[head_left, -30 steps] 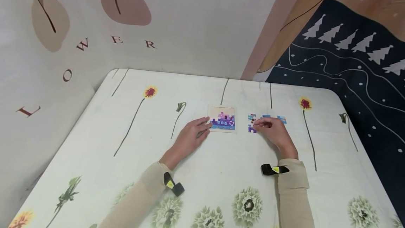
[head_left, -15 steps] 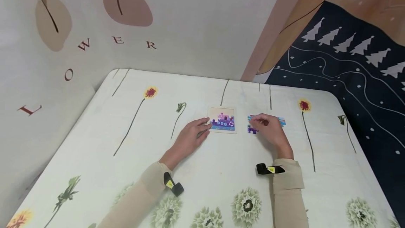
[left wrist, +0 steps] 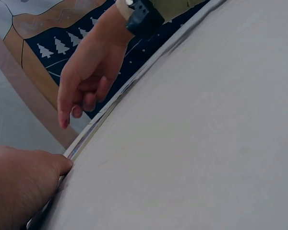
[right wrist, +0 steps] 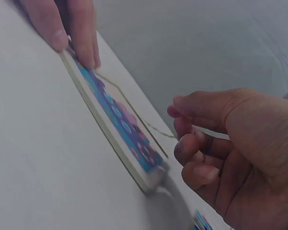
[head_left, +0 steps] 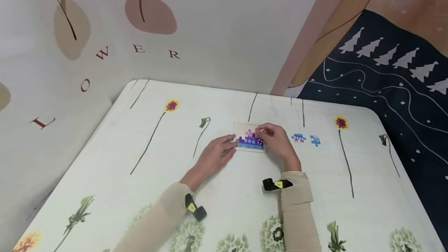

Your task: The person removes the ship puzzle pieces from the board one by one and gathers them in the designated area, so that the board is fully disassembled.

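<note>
A small framed jigsaw puzzle board (head_left: 242, 128) lies on the table, partly filled with a purple and pink ship above a blue strip. My left hand (head_left: 214, 156) grips its left edge; in the right wrist view the fingertips (right wrist: 89, 55) bend over that end. Over the board's right side is my right hand (head_left: 277, 141), thumb and index tips drawn together and the other fingers curled. Whether a puzzle piece sits between those tips I cannot tell. Right of that hand lie a purple-and-blue puzzle piece (head_left: 298, 138) and a blue puzzle piece (head_left: 315, 140).
A white tablecloth (head_left: 241, 178) with printed flowers covers the table. Behind it rises a pale wall hanging (head_left: 224, 38) with letters, and a dark cloth (head_left: 374, 73) printed with trees is at the right. In the right wrist view, a colourful puzzle piece (right wrist: 201, 221) shows below the right hand.
My right hand has moved left from the loose pieces to the board's right side, uncovering the two pieces at the right. The left hand keeps its place at the board's left edge.
</note>
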A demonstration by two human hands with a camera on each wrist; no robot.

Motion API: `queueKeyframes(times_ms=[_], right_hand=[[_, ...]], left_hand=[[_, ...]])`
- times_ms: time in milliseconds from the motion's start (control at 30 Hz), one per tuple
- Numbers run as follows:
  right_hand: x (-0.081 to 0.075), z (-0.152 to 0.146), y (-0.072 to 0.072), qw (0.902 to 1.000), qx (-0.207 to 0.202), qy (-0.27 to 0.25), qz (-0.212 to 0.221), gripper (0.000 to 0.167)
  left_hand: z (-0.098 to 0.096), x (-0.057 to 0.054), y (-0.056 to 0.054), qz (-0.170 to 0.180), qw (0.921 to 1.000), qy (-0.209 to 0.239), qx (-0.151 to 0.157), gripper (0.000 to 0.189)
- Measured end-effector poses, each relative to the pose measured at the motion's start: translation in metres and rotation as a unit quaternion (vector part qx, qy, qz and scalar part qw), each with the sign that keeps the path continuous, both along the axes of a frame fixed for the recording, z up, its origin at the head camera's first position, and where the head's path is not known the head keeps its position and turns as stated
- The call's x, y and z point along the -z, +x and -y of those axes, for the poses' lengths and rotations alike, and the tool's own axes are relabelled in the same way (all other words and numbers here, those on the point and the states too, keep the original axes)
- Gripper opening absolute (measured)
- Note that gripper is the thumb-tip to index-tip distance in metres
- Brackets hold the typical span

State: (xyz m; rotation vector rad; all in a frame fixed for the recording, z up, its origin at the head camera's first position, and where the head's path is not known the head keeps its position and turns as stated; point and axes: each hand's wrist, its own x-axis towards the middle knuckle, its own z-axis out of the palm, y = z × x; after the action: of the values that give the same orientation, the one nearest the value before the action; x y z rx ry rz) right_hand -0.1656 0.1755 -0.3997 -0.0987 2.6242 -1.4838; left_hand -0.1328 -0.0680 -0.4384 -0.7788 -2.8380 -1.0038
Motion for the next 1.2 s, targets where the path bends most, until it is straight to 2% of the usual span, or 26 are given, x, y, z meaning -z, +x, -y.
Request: queueKeyframes(times_ms=[200,400,667,900,1200], right_hand=[[0.004,0.013,-0.002,0.9998,-0.008,0.013,0.009,0.027],[0.007,0.019,-0.001,0.9987,-0.018,0.045,0.016,0.03],[0.006,0.024,-0.006,0.998,-0.023,0.058,0.013,0.032],[0.008,0.024,-0.009,0.9962,-0.022,0.08,0.027,0.031],[0.005,0.023,-0.01,0.9973,-0.018,0.065,0.03,0.028]], left_hand=[[-0.001,0.001,0.004,-0.001,0.9999,-0.012,0.011,0.035],[0.0,0.002,0.004,-0.024,0.9994,-0.013,0.022,0.034],[0.002,0.001,0.001,-0.029,0.9995,-0.007,0.013,0.034],[0.002,0.002,0.0,-0.027,0.9996,-0.003,0.012,0.034],[0.001,0.002,-0.002,-0.023,0.9997,-0.003,0.011,0.034]])
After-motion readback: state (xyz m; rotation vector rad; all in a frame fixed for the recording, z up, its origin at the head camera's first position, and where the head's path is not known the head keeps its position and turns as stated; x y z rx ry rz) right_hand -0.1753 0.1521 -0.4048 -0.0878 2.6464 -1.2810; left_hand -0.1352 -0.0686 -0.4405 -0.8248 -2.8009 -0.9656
